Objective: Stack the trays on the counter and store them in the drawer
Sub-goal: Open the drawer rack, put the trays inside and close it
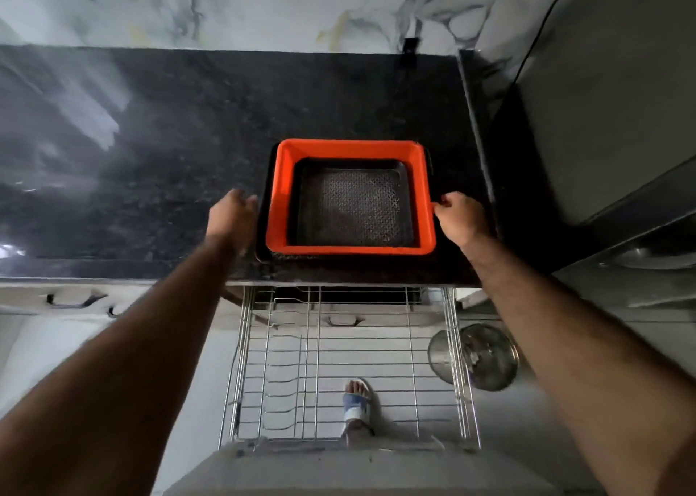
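Note:
An orange tray (pixel 350 148) sits in a stack on the black granite counter (pixel 169 149), near its front right. A dark perforated tray (pixel 352 205) lies nested inside it, and a larger dark tray (pixel 263 232) shows under it along the left and front edges. My left hand (pixel 233 216) is at the stack's left side, fingers apart, touching or nearly touching the dark bottom tray. My right hand (pixel 461 216) pinches the orange tray's right rim. Below the counter edge, a wire-rack drawer (pixel 350 363) stands pulled out, holding nothing.
A dark tall cabinet side (pixel 587 119) rises right of the counter. A marble wall (pixel 263 5) backs it. A round steel strainer (pixel 486 356) lies on the floor by the drawer's right rail. My sandalled foot (pixel 356 405) shows through the rack. Closed drawer handles (pixel 75 301) sit at left.

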Demonstrator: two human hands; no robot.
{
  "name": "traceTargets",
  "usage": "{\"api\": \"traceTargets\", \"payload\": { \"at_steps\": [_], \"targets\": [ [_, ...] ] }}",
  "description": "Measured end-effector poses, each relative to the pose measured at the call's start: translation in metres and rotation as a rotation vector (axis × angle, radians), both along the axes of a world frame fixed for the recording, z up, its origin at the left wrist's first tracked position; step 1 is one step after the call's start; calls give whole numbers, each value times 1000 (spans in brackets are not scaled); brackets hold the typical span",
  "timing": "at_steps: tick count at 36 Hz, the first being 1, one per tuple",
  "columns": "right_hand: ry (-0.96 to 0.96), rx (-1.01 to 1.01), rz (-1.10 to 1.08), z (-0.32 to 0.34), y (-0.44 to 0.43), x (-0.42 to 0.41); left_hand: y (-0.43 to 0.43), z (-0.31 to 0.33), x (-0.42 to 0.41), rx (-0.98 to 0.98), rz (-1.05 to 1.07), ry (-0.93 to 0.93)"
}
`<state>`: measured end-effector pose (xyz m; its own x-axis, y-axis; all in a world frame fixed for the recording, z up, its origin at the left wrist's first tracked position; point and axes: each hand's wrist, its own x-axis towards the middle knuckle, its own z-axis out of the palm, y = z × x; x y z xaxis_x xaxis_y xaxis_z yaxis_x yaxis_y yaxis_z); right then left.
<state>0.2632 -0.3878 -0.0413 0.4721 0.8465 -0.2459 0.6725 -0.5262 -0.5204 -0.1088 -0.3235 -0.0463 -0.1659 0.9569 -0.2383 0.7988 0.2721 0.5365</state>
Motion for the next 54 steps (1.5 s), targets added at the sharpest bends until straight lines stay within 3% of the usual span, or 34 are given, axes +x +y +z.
{"api": "traceTargets", "payload": {
  "at_steps": [12,18,24,31,37,42,54],
  "targets": [
    [-41,15,-10,-14,34,20,34,-11,13,-55,-16,-1],
    [-43,87,-34,13,27,28,26,14,9,-49,51,-148],
    [-51,128,-47,46,-29,27,-18,47,5,-58,36,-229],
    [-46,79,-58,55,-157,12,-130,63,-11,-130,33,-275],
    [25,9,-44,41,-261,-4,-228,47,-28,-268,-27,-417],
    [-9,-63,-22,20,-309,-13,-275,23,-36,-334,1,-393],
    [13,-191,-1,-58,-268,-6,-253,-62,-25,-395,96,-331]
  ]
}}
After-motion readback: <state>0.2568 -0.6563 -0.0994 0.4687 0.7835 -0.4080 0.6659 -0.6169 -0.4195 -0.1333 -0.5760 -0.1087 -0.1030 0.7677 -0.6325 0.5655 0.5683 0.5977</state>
